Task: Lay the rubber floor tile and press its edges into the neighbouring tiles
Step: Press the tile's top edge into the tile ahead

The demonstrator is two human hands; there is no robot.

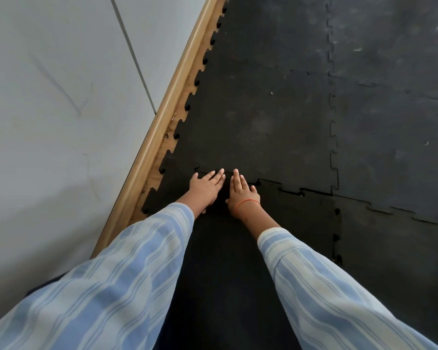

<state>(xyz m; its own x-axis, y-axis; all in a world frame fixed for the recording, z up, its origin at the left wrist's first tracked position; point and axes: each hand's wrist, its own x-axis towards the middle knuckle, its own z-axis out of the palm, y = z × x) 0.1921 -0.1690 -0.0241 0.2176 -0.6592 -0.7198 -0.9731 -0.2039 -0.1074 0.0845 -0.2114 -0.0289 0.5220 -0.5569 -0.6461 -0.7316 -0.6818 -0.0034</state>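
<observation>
A black rubber floor tile (296, 213) with jigsaw edges lies flat on the floor under my arms. Its far edge meets the neighbouring tile (258, 117) along a toothed seam (286, 189). My left hand (205, 188) lies flat, palm down, fingers together, with its fingertips at that seam. Beside it my right hand (242, 192), with an orange thread at the wrist, also lies flat with fingertips at the seam. Neither hand holds anything. Part of the seam to the right of my hands stands slightly raised with small gaps.
More black tiles (390, 122) cover the floor to the right and beyond. A wooden skirting board (159, 130) runs diagonally along the left, at the foot of a grey-white wall (61, 97). Bare wood floor shows between the skirting and the tiles' toothed left edge.
</observation>
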